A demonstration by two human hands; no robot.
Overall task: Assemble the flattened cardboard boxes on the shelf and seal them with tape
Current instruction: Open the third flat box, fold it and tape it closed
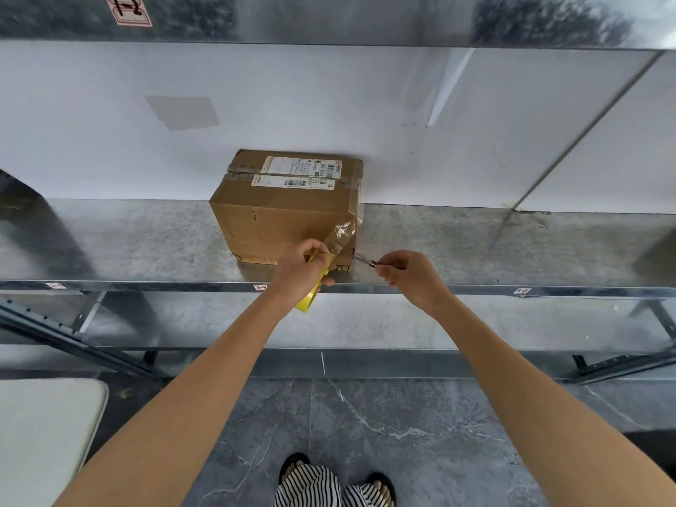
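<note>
**Spotter 1:** Your left hand (309, 263) is curled round the yellow tape roll (310, 300) and draws the clear strip (342, 232) off the box (285, 210). If you slacken that pull, I'd expect the strip to fold and stick to itself before it's cut.

**Spotter 2:** Pull too hard, though, and you could drag the box over the front edge of the shelf (146, 243), since it stands close to that edge. Then there's the cutter (365, 261) in your right hand (409, 276). I can't tell if it's scissors or a blade. Its tip points at the strip, near your left knuckles, so if you rush you may nick a finger or tear the tape ragged.

**Spotter 1:** And where does everything sit?

**Spotter 2:** The box stands just beyond your left hand, and its near right corner carries the strip's stuck end. The roll hangs below that hand, past the shelf's front edge. Your right hand pinches the cutter's handle just right of that corner, with the tip between your 2 hands.
</note>
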